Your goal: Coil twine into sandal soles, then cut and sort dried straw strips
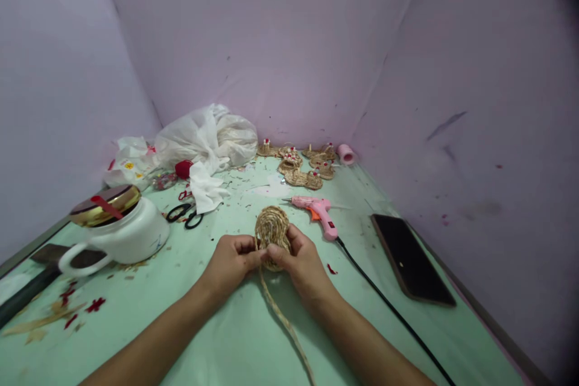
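Fingers (251,248) of both hands clenched on jute coil (271,226), held on edge just above bench (217,338), centre-front. L hand (233,260) grips the coil's left rim. R hand (302,260) pinches the lower edge where loose cord (283,319) feeds in, tail running back twd the person. Looks mid-wrap, i.e. laying another turn. Next move prob needs cord kept tight to the rim + glue. Glue gun (319,211) lies just beyond R hand, untouched.
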Action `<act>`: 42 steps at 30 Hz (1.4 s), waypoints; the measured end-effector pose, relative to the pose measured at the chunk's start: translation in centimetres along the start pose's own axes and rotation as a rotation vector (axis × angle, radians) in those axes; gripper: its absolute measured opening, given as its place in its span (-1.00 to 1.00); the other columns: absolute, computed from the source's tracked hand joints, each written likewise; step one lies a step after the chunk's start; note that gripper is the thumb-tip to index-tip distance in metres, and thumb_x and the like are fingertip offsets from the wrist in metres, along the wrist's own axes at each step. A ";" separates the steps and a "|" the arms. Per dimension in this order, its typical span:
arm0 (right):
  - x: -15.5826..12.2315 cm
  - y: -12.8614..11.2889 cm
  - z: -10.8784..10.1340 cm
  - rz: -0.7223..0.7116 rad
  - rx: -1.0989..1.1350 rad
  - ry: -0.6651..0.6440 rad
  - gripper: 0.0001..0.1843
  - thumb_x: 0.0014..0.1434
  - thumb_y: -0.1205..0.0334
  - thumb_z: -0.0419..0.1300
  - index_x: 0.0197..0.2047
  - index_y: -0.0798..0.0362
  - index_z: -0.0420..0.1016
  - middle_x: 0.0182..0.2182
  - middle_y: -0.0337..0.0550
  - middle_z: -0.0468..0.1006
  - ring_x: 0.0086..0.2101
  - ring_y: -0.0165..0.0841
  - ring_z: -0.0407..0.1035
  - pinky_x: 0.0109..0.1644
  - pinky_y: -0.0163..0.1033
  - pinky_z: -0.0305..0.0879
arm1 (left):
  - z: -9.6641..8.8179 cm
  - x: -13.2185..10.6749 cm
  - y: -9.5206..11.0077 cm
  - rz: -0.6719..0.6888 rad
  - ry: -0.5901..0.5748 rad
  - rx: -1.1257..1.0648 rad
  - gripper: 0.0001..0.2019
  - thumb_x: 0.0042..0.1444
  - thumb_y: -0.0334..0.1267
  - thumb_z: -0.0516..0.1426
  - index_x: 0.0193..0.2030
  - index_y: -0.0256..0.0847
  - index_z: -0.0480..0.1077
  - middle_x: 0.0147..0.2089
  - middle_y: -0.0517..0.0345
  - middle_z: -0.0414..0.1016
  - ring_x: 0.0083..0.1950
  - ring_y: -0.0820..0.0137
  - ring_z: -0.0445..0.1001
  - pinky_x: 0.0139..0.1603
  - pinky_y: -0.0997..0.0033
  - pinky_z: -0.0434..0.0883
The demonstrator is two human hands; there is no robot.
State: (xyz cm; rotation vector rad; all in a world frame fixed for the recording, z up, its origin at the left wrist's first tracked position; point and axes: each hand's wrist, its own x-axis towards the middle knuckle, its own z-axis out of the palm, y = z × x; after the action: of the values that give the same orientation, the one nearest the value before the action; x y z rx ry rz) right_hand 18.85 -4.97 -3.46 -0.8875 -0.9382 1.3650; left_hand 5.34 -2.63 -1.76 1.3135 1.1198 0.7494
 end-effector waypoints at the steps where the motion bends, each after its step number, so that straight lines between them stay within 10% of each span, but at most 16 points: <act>1: 0.0 0.1 0.0 -0.009 -0.045 0.031 -0.64 -0.14 0.27 0.31 -0.20 0.08 0.42 -0.34 -0.19 0.48 -0.32 -0.35 0.33 -0.23 -0.27 0.23 | 0.1 0.0 0.0 0.012 0.002 0.016 -0.73 -0.26 -0.14 0.20 -0.67 -0.29 0.26 -0.71 0.31 0.13 -0.64 0.60 0.04 -0.61 0.52 -0.04; 19: 0.0 0.1 0.6 0.140 0.319 0.047 -0.69 -0.06 0.05 0.28 -0.30 0.06 0.41 -0.38 -0.18 0.51 -0.33 -0.34 0.38 -0.22 -0.25 0.28 | 0.0 -0.2 0.0 0.049 0.086 0.012 -0.69 -0.17 -0.05 0.19 -0.55 -0.33 0.36 -0.66 0.25 0.23 -0.61 0.57 0.11 -0.60 0.53 0.05; 23: 0.0 -0.2 0.4 0.110 0.236 0.029 -0.65 -0.05 0.08 0.28 -0.20 0.07 0.45 -0.30 -0.12 0.53 -0.26 -0.28 0.39 -0.18 -0.22 0.28 | -0.2 0.1 0.3 0.080 0.225 -0.062 -0.63 -0.26 -0.10 0.24 -0.34 -0.36 0.41 -0.50 0.13 0.41 -0.53 0.50 0.27 -0.57 0.54 0.17; 37: 1.3 0.3 -1.2 0.005 -0.176 0.259 -0.69 -0.03 0.07 0.22 -0.25 0.08 0.49 -0.32 -0.12 0.55 -0.29 -0.27 0.38 -0.17 -0.22 0.28 | 0.4 -0.4 -0.5 -0.062 0.278 -0.182 -0.69 -0.32 -0.05 0.21 -0.64 -0.25 0.26 -0.77 0.34 0.16 -0.75 0.61 0.06 -0.73 0.57 -0.03; 42: 3.5 0.1 -2.8 0.062 -0.211 0.147 -0.57 -0.10 0.10 0.26 -0.13 0.05 0.48 -0.17 -0.07 0.53 -0.15 -0.18 0.38 0.00 -0.07 0.24 | 0.0 0.0 -1.8 -0.072 0.259 -0.207 -0.66 -0.29 -0.01 0.23 -0.63 -0.24 0.24 -0.78 0.36 0.11 -0.75 0.62 0.01 -0.74 0.59 -0.09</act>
State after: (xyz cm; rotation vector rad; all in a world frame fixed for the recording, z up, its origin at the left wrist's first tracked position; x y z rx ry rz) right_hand 21.40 -1.39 -4.49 -1.1696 -0.9585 1.2488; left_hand 5.02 -2.89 -3.47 1.0168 1.2508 0.9752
